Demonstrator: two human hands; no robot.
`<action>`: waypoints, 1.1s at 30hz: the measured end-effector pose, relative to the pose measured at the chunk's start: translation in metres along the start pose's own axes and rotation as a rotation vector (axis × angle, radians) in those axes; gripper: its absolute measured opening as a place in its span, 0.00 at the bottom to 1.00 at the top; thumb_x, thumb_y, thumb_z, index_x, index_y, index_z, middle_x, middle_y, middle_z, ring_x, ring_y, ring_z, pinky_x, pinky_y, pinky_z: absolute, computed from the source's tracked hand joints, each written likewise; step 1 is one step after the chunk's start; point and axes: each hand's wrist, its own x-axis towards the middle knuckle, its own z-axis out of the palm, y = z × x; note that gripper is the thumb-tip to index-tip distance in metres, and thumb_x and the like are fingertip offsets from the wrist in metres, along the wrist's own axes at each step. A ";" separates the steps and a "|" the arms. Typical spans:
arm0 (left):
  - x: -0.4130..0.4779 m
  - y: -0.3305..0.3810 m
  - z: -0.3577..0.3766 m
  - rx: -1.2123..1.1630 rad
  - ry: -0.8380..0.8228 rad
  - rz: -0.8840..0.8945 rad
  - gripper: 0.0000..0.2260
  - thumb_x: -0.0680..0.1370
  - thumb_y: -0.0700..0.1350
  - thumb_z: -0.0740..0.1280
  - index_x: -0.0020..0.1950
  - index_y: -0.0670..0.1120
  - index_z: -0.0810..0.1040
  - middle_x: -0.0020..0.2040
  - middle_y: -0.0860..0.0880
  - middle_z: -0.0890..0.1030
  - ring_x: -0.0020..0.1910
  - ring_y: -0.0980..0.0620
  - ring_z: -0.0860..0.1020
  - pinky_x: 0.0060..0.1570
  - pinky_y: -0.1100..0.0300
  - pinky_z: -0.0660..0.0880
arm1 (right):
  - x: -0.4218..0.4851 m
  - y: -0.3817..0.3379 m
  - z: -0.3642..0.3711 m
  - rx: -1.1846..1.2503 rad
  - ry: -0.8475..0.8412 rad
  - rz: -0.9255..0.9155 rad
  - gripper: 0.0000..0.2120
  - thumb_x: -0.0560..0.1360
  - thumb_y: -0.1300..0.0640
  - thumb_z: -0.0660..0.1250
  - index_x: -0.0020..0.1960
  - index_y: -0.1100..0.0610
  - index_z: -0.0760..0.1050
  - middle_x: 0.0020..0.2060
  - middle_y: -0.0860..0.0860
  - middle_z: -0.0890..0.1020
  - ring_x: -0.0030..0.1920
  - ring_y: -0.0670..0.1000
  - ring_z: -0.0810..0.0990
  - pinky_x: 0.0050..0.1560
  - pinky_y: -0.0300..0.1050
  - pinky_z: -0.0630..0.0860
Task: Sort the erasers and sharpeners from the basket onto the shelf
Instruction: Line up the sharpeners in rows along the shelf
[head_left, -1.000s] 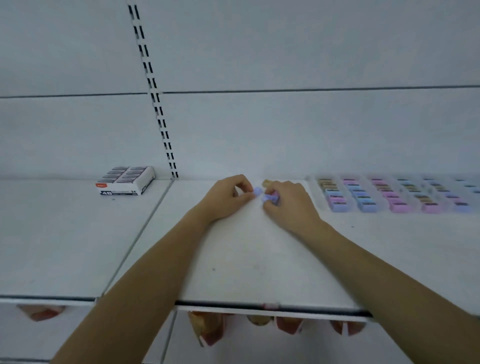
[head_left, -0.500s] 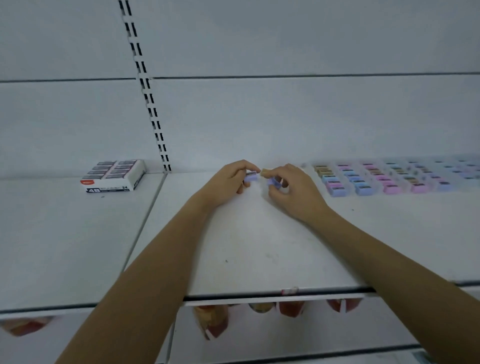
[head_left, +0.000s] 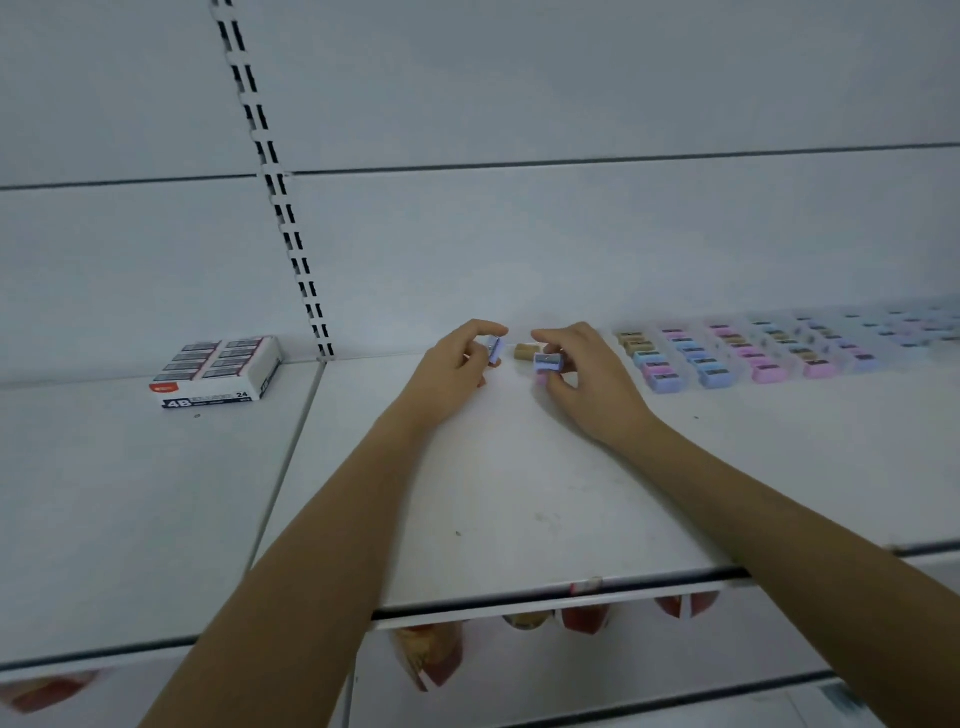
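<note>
Lilac plastic all round: the left hand (head_left: 457, 358) pinches 1 small sharpener (head_left: 493, 349) between thumb and fingers, and the right hand (head_left: 582, 374) has its fingers closed on a second sharpener (head_left: 548, 362), with something pink tucked underneath. Both hover just above the shelf (head_left: 519, 493), left of the sharpener rows (head_left: 727, 353). A tan sharpener (head_left: 527, 351) sits on the shelf between the hands. Honestly, the risk is knocking that tan one, or the nearest row, while setting these down, since everything's small and crowded. No basket in view.
</note>
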 end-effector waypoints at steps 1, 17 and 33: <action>-0.001 0.000 0.000 0.001 0.010 0.003 0.14 0.79 0.37 0.52 0.57 0.50 0.73 0.43 0.49 0.77 0.33 0.63 0.75 0.33 0.77 0.67 | 0.000 -0.001 0.000 -0.017 -0.011 -0.018 0.19 0.73 0.69 0.63 0.63 0.61 0.71 0.54 0.57 0.72 0.47 0.44 0.71 0.50 0.33 0.67; -0.015 0.079 0.067 0.007 0.141 0.081 0.07 0.73 0.40 0.70 0.47 0.48 0.75 0.39 0.55 0.74 0.28 0.63 0.72 0.35 0.73 0.68 | -0.065 0.033 -0.121 -0.187 -0.043 -0.144 0.10 0.74 0.64 0.65 0.54 0.60 0.77 0.48 0.56 0.75 0.46 0.51 0.75 0.45 0.45 0.72; 0.002 0.224 0.302 0.196 -0.012 0.257 0.10 0.73 0.43 0.71 0.52 0.42 0.78 0.47 0.50 0.74 0.35 0.59 0.71 0.38 0.77 0.66 | -0.172 0.163 -0.321 -0.242 0.081 0.155 0.12 0.75 0.59 0.66 0.58 0.60 0.77 0.49 0.56 0.76 0.47 0.52 0.77 0.47 0.31 0.63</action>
